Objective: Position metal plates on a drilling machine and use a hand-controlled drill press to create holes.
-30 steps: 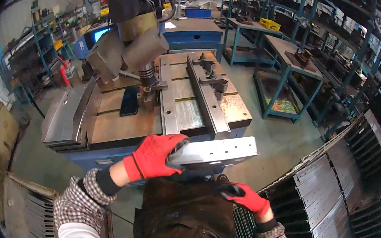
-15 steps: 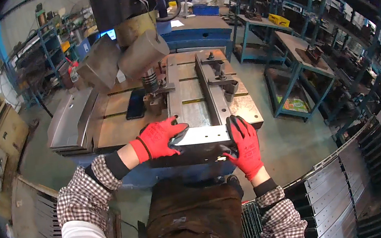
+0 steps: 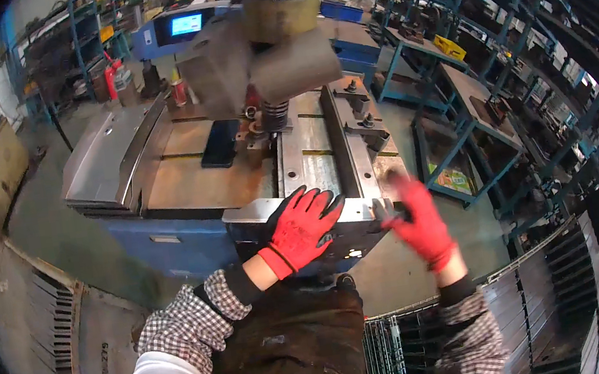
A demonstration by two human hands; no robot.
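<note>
A long metal bar (image 3: 248,212) with a bright top and a dark front face lies across the near ends of two steel rails on a machine table. My left hand (image 3: 302,232), in a red glove with black fingertips, grips the bar near its middle, fingers over the top and thumb at the front face. Just beyond the bar's right end is my right hand (image 3: 422,224), gloved alike and blurred by motion. Its thumb and fingers are spread, with nothing seen between them. A spindle tool (image 3: 275,114) stands above the left rail (image 3: 296,161).
A phone (image 3: 220,144) lies on the machine table (image 3: 190,190), left of the rails. Clamps (image 3: 369,132) sit on the right rail. A bent sheet-metal cover (image 3: 110,159) borders the table's left. Blue-framed benches (image 3: 467,108) stand right, and a lit screen (image 3: 186,25) is behind.
My left hand has moved from the bar's left part to its middle. The right hand has let go of the bar's right end and moved off to the right. The view has shifted.
</note>
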